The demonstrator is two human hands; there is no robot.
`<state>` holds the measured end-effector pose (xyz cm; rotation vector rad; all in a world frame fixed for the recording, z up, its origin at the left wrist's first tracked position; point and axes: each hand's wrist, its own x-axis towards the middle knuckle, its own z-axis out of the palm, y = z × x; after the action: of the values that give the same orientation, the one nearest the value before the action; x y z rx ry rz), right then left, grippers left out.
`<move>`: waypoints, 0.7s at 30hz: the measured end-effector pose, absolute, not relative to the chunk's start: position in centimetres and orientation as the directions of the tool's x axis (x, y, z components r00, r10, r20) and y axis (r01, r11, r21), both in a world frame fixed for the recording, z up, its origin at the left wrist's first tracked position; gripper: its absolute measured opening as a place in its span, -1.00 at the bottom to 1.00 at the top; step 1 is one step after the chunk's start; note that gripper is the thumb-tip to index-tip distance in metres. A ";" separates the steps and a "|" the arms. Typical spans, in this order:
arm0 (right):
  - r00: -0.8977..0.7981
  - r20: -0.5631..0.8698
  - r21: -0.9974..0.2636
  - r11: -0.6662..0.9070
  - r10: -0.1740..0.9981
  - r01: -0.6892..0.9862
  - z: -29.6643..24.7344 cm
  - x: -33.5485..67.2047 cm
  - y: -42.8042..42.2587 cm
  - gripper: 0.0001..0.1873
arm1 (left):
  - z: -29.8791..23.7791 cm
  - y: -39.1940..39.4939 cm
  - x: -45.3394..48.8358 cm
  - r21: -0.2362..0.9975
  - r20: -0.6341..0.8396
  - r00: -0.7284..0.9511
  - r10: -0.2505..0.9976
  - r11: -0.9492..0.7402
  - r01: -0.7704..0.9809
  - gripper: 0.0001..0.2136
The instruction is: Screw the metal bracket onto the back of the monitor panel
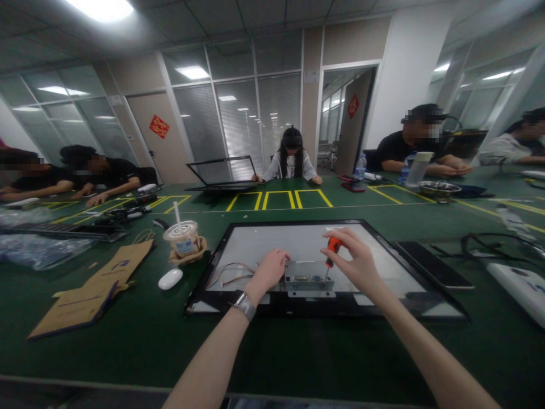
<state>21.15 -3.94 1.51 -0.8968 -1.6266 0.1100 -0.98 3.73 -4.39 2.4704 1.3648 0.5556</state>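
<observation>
The right hand has its grip closed on a screwdriver, the orange and black handle caught between thumb and fingers. The shaft points down to the right part of a metal box; from where I stand I can't tell whether the tip sits in a screw. At the box's other end is the left hand, fingers bent over the edge; I can't tell whether that grip is closed on it or only resting there. A watch circles the left wrist.

The box lies near the close edge of a pale panel with a black rim, flat on the green desk. Thin wires curl over the panel, left of the hand.

Left of the panel stand a cup with a straw and, just nearer, a white rounded case. Farther left lies a brown paper bag. On the right are a black slab, beside the panel, and some dark cables.

Across the desk, a co-worker sits with one hand by a tilted black frame.
</observation>
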 end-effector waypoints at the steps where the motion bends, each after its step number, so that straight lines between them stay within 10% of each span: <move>1: 0.002 0.798 -0.532 0.702 0.603 0.474 1.6 21.1 -4.1 -0.82 | -4.4 3.7 -1.0 0.407 0.200 0.481 0.853 -0.519 0.751 -0.67; 21: -0.050 0.760 -0.586 0.717 0.648 0.377 1.1 20.8 -4.2 -0.69 | -4.6 3.9 -1.0 0.402 0.205 0.480 0.853 -0.520 0.753 -0.67</move>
<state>20.79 -4.19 1.07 -0.8343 -1.6664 0.2676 -0.98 3.91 -4.61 2.4710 1.3729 0.5592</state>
